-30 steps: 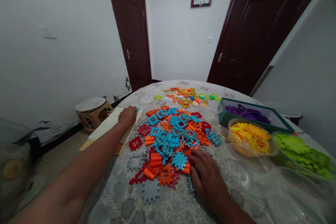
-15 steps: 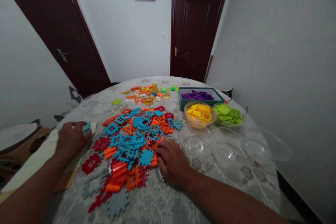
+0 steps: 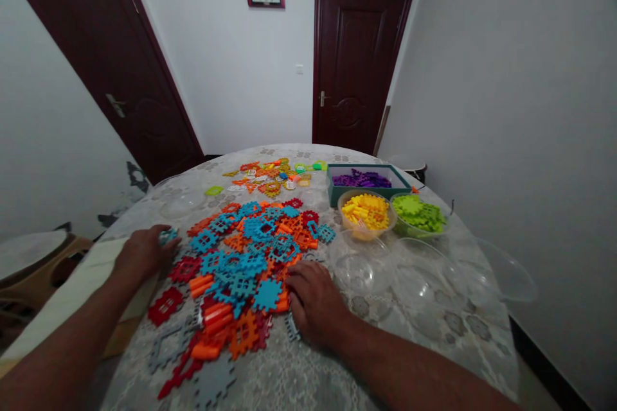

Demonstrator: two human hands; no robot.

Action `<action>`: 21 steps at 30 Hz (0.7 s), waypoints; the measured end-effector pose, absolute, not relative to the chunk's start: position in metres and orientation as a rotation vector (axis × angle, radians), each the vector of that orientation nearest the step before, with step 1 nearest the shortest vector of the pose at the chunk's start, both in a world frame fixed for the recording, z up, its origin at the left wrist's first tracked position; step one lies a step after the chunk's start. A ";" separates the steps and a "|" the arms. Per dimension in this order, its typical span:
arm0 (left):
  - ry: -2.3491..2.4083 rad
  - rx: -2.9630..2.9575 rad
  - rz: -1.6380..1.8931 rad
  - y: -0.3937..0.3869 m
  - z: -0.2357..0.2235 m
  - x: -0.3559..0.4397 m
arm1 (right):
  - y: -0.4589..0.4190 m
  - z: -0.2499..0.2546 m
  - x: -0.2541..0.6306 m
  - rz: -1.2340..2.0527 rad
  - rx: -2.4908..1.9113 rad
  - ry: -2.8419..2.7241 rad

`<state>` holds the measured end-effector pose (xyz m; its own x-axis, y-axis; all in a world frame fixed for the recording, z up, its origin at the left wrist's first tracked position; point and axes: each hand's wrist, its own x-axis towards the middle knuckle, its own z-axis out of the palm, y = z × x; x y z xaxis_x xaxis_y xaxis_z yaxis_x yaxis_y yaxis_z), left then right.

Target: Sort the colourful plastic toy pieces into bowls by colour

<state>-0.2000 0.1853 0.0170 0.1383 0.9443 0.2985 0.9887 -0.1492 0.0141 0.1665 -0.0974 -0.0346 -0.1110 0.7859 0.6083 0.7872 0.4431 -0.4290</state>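
Observation:
My left hand (image 3: 142, 253) is at the left edge of the table, its fingers closed on a small blue interlocking plastic piece (image 3: 168, 236). Just right of it spreads a heap of toothed building pieces: blue ones (image 3: 241, 263) on top, with red squares (image 3: 166, 306), orange tubes (image 3: 218, 318) and grey plates (image 3: 214, 380) around and below. My right hand (image 3: 315, 298) rests at the heap's right side, fingers stretched loosely over its edge and touching orange pieces. A grey piece (image 3: 292, 327) sticks out beneath that hand. Its fingertips are partly out of sight.
Beyond the heap lie smaller mixed pieces (image 3: 272, 176). To the right stand a green box (image 3: 332, 189) of purple pieces, a bowl of yellow pieces (image 3: 366, 210) and a bowl of lime-green pieces (image 3: 419, 213). Clear plastic bowls (image 3: 361, 270) sit nearer. A chair (image 3: 43, 270) is at left.
My left hand has shifted a little to the right with the blue piece, nearer the heap. My right hand stays in place. The view has tilted slightly upward.

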 end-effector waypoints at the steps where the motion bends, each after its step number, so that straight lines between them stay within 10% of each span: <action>1: -1.889 -2.286 -0.358 0.175 0.019 -0.194 | -0.098 -0.035 0.167 -0.005 -1.325 -1.877; 21: -1.406 -2.772 -0.411 0.069 0.016 -0.098 | -0.097 -0.036 0.169 -0.047 -1.281 -1.908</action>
